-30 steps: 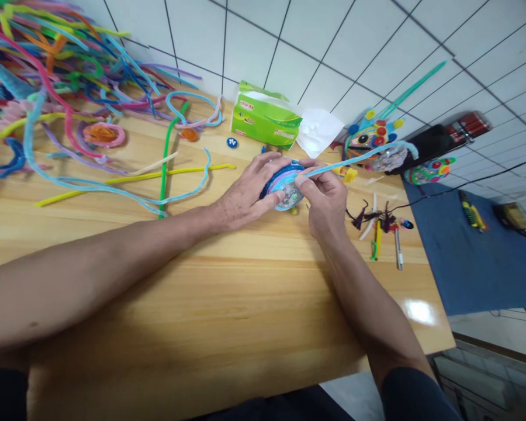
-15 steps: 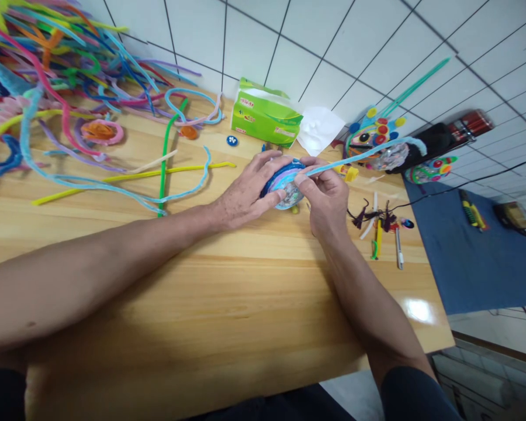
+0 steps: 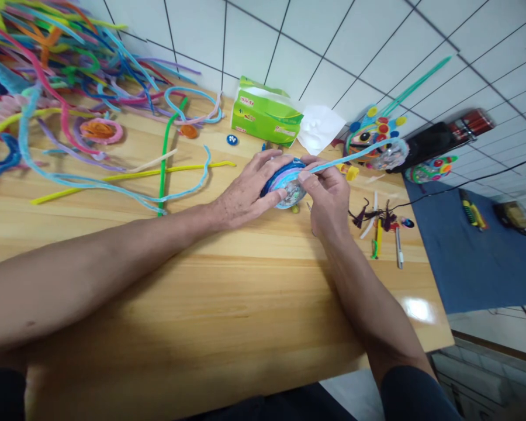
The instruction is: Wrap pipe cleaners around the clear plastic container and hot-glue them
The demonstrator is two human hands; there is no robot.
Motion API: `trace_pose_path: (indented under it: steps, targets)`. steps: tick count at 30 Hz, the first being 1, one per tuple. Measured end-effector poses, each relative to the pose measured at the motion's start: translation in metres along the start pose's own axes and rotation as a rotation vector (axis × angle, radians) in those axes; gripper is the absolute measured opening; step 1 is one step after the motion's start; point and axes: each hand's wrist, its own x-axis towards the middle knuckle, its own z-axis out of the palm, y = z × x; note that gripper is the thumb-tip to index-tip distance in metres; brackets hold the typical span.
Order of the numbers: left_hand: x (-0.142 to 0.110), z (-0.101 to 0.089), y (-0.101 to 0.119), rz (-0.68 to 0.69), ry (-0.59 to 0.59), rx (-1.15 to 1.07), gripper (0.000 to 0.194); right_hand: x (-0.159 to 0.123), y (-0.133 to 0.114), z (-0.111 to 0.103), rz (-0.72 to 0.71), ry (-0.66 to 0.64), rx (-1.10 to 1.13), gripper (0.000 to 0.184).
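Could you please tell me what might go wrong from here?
The round piece wound in dark blue, purple and light blue bands could slip or loosen if the left hand eases its hold. The long light blue fuzzy strand pinched in the right hand might snag on the button-covered craft its free end overlaps in view. The right hand could also catch the dark tasselled cord lying beside it.

Your hands (image 3: 249,190) (image 3: 326,193) cover much of the banded round piece (image 3: 288,184); beyond it, the tissue pack's (image 3: 267,114) small print is too blurred to read.
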Motion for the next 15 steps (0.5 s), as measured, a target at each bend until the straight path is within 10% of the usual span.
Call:
trace_pose_path:
  steps: [15]
  targets:
    - [0.0004,0.0001,0.0003,0.018,0.013,-0.007,0.081,-0.0004,0.0023,-0.001,-0.013,-0.012,-0.008,0.022]
